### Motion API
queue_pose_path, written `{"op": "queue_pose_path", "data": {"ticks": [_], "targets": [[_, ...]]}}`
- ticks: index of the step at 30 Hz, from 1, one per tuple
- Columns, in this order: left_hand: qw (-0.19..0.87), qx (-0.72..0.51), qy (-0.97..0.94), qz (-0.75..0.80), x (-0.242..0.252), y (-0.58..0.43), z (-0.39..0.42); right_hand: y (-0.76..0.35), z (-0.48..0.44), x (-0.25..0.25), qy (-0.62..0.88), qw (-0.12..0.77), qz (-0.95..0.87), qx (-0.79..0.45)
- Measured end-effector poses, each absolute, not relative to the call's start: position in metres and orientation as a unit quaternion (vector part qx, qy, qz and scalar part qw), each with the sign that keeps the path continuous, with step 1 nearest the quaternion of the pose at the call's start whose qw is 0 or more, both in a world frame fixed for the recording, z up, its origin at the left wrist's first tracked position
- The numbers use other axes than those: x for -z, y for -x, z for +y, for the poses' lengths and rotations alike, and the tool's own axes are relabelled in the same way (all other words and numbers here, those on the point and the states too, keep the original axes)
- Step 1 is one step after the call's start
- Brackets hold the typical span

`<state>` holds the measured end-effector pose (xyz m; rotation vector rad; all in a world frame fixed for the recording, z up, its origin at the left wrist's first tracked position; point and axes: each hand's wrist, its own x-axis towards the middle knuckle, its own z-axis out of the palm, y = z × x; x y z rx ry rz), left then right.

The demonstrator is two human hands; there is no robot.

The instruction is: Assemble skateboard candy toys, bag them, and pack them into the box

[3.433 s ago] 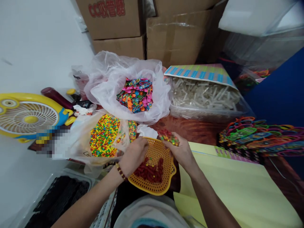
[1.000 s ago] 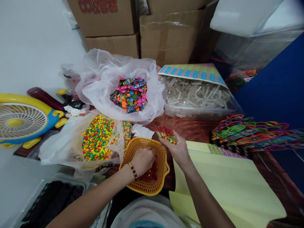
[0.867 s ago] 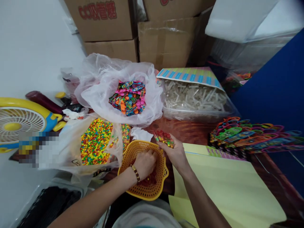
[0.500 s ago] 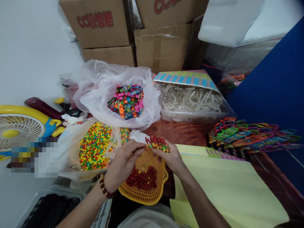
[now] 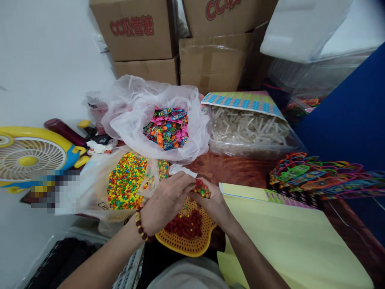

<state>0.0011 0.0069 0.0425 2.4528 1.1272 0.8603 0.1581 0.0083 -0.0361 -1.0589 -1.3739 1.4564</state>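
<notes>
My right hand is closed round a small bundle of candy-filled tubes with red caps, held above an orange perforated basket. My left hand, with a bead bracelet on the wrist, has its fingertips pinched together against the top of that bundle; what they pinch is too small to make out. Loose red caps lie in the basket. A plastic bag of small multicoloured candies lies just left of my hands.
Behind are a white bag of colourful packets, a clear tub of white tubes and cardboard boxes. A yellow fan sits at left, yellow card sheets at right, a row of colourful toy glasses beyond them, and a black crate below left.
My left hand has come up out of the basket, where it reached among the red caps, and now meets the bundle in my right hand. The right hand has drawn slightly nearer.
</notes>
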Motion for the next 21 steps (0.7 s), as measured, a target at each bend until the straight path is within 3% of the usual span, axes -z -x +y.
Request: {"op": "queue_pose_path", "data": {"ticks": [7, 16, 21], "targets": [[0.095, -0.284, -0.86, 0.414, -0.039, -0.001, 0.006, -0.157, 0.011, 0.037, 0.428, 0.425, -0.55, -0.578], [0.106, -0.271, -0.861, 0.418, -0.026, -0.004, 0.005, -0.157, 0.011, 0.034, 0.433, 0.422, -0.562, -0.564], [0.038, -0.237, -0.88, 0.409, -0.028, -0.006, 0.006, -0.157, 0.011, 0.031, 0.437, 0.413, -0.58, -0.55]]}}
